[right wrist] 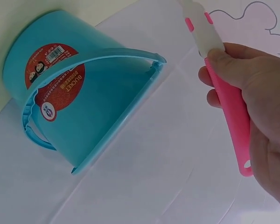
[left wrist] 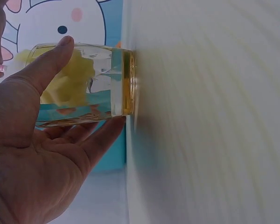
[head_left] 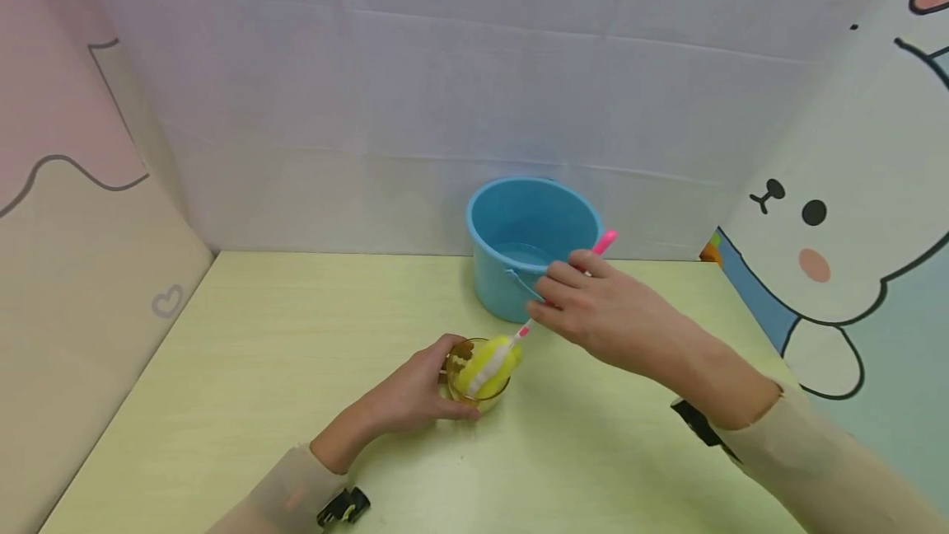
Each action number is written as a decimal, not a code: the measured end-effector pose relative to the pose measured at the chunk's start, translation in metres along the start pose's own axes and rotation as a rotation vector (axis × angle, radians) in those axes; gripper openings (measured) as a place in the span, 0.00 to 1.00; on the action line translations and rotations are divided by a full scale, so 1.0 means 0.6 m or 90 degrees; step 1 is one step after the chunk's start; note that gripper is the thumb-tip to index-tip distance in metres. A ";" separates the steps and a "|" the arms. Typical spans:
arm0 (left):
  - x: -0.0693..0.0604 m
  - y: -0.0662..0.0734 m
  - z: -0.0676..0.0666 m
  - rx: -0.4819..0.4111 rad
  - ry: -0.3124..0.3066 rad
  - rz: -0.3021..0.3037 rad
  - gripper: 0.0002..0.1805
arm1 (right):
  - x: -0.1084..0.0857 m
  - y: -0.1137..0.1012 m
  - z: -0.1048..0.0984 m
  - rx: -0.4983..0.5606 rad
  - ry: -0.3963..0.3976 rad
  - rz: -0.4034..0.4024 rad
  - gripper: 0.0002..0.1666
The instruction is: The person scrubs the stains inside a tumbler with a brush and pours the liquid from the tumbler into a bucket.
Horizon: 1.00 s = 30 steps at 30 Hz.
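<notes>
My left hand [head_left: 426,386] grips an amber-tinted glass cup [head_left: 455,392] from its left side, thumb and fingers around the wall. In the left wrist view the cup [left wrist: 102,84] has its base on or just at the tabletop; which of the two I cannot tell. A yellow and white sponge head [head_left: 495,365] sits inside the cup and sticks out over the rim. It belongs to a cup brush with a pink handle [right wrist: 228,112]. My right hand [head_left: 615,311] holds that handle above and to the right of the cup, fingers curled round it.
A blue bucket [head_left: 489,270] with a red label [right wrist: 60,88] stands behind the cup, close to the back wall, its handle hanging down in front. The pale yellow tabletop [head_left: 296,320] meets a white back sheet [head_left: 334,147]. Cartoon-printed panels [head_left: 890,188] flank the sides.
</notes>
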State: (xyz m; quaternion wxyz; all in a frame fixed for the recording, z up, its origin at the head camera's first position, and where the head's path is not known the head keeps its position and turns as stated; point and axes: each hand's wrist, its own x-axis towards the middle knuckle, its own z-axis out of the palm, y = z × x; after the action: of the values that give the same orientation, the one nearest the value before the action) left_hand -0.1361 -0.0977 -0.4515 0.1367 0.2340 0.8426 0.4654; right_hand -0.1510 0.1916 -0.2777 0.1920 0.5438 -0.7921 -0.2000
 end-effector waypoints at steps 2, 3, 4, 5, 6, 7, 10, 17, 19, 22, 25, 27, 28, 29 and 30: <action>0.000 0.000 0.000 -0.001 0.001 0.001 0.48 | -0.002 0.000 -0.002 0.002 -0.001 0.000 0.26; 0.000 0.000 0.000 -0.002 0.001 0.001 0.48 | -0.003 0.000 -0.003 0.003 -0.001 0.001 0.25; 0.000 0.000 0.000 -0.003 0.001 0.002 0.48 | -0.004 0.000 -0.004 0.004 -0.003 0.001 0.25; 0.000 0.000 0.000 -0.004 0.000 0.002 0.48 | -0.004 0.000 -0.004 0.005 -0.004 0.002 0.25; 0.000 -0.001 0.000 -0.006 0.000 0.003 0.48 | -0.005 0.000 -0.005 0.005 -0.004 0.001 0.25; 0.000 -0.001 0.000 -0.007 -0.001 0.003 0.48 | -0.005 0.000 -0.005 0.005 -0.004 0.001 0.25; 0.000 -0.001 0.000 -0.011 -0.002 0.003 0.48 | -0.005 -0.001 -0.006 0.006 0.000 -0.002 0.25; 0.001 -0.003 0.000 -0.011 -0.002 0.009 0.47 | 0.001 -0.003 -0.006 0.002 0.022 -0.010 0.24; 0.001 -0.003 0.000 -0.012 -0.004 0.013 0.47 | 0.003 -0.005 -0.005 -0.002 0.030 -0.011 0.24; 0.002 -0.005 0.000 -0.017 -0.006 0.015 0.47 | 0.008 -0.006 -0.004 -0.008 0.040 -0.011 0.23; 0.002 -0.005 -0.001 -0.023 -0.009 0.017 0.48 | 0.012 -0.007 -0.002 -0.015 0.043 -0.007 0.24; 0.002 -0.005 -0.002 -0.029 -0.012 0.015 0.48 | 0.016 -0.008 -0.002 -0.020 0.042 -0.003 0.25; 0.002 -0.005 -0.002 -0.031 -0.013 0.013 0.48 | 0.017 -0.008 -0.001 -0.021 0.040 -0.001 0.26; 0.002 -0.004 -0.002 -0.032 -0.014 0.014 0.49 | 0.018 -0.008 -0.001 -0.022 0.038 0.002 0.27; 0.002 -0.004 -0.002 -0.033 -0.015 0.014 0.49 | 0.019 -0.008 0.000 -0.024 0.035 0.005 0.27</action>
State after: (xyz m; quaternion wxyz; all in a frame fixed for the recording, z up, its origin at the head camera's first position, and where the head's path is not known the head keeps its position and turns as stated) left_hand -0.1383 -0.0991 -0.4530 0.1475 0.2450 0.8260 0.4857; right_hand -0.1512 0.1790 -0.2793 0.2250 0.5425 -0.7844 -0.1992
